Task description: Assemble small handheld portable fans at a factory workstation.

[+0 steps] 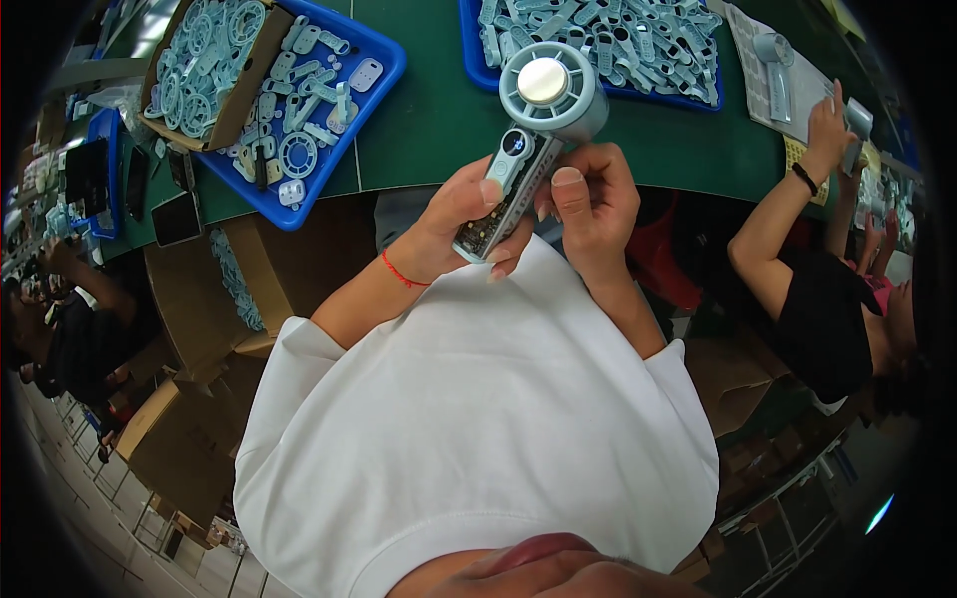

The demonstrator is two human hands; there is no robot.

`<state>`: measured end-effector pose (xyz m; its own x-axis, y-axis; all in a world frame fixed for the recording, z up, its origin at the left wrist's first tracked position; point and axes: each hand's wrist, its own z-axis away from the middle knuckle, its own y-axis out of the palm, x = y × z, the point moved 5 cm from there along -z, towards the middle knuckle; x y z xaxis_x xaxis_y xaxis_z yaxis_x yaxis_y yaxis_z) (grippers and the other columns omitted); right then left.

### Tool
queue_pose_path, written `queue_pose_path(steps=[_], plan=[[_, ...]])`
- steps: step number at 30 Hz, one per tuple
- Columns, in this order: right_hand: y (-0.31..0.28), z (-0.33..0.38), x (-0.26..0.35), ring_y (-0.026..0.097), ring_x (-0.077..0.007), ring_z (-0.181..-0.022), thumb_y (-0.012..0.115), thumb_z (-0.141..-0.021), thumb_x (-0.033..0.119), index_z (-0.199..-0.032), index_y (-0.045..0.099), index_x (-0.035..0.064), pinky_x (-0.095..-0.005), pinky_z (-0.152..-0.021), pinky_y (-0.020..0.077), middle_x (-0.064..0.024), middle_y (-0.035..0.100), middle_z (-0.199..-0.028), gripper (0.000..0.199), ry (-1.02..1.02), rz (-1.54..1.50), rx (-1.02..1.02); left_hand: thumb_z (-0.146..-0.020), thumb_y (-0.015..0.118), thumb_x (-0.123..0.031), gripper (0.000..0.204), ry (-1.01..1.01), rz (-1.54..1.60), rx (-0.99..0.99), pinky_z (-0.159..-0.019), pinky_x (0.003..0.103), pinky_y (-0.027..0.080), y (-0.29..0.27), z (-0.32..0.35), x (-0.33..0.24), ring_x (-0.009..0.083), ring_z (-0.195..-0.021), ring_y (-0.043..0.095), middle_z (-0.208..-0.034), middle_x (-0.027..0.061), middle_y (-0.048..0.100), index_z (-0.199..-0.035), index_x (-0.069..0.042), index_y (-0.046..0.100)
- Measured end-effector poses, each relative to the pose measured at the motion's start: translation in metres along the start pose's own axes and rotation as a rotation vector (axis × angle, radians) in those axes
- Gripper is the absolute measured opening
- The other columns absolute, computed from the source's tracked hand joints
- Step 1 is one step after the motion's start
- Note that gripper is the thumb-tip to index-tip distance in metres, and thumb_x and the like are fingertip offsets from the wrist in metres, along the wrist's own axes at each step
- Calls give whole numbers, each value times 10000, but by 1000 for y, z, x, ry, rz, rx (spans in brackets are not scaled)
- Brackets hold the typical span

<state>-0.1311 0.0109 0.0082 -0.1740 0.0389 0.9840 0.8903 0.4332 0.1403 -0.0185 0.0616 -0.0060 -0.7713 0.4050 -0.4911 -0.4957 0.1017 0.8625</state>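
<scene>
A light-blue handheld fan [553,118] with a round white hub is held in front of my chest, its head pointing away from me. My left hand [467,211] is wrapped round its handle [506,199], thumb on the near face. The handle's lower part lies uncovered, with a circuit board visible inside, and a small round display is lit near its top. Close against the handle's right side is my right hand [593,199], with curled fingers and the thumb near the index finger. Anything between those fingertips is hidden.
On the green table [429,130], a blue tray [374,85] of small parts supports a cardboard box [231,125] of fan rings. Another blue tray [475,60] holds many handle pieces. A co-worker's arm [773,214] reaches in at right. Below the table's left edge stands an open carton [189,299].
</scene>
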Motion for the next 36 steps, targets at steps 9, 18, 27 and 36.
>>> queue_pose_path(steps=[9, 18, 27, 36], plan=[[1, 0, 4, 518, -67, -578, 590, -911, 257, -871, 447, 42, -190, -498, 395, -24, 522, -708, 261, 1, 35, 5, -841, 579, -446, 634, -25, 11, -3, -416, 269, 476, 1, 2, 1, 119, -534, 490, -989, 142, 487, -1208, 22, 361], [-2, -6, -13, 544, -159, -900, 590, -881, 421, -1179, 424, 3, -274, -757, 441, -94, 539, -1032, 540, 91, 200, 70, -824, 642, -265, 676, 171, -469, -267, -600, 290, 515, -7, -2, -3, 167, -722, 577, -1061, 145, 502, -1330, 16, 293], [4, -15, -67, 544, -197, -1070, 617, -756, 17, -1216, 479, 13, -308, -893, 434, -121, 561, -1165, 481, -203, 433, 145, -697, 681, -89, 742, 593, -1600, -494, -893, 388, 397, -21, 9, -21, 305, -1110, 437, -1255, 176, 385, -1363, -41, 356], [-19, -15, -90, 566, -205, -724, 620, -758, 37, -893, 530, 42, -325, -640, 462, -88, 559, -813, 162, -99, 149, 99, -793, 591, -69, 168, 602, -1733, -400, -610, 329, 479, -15, -34, -154, 255, -642, 592, -756, 112, 608, -950, -28, 633]])
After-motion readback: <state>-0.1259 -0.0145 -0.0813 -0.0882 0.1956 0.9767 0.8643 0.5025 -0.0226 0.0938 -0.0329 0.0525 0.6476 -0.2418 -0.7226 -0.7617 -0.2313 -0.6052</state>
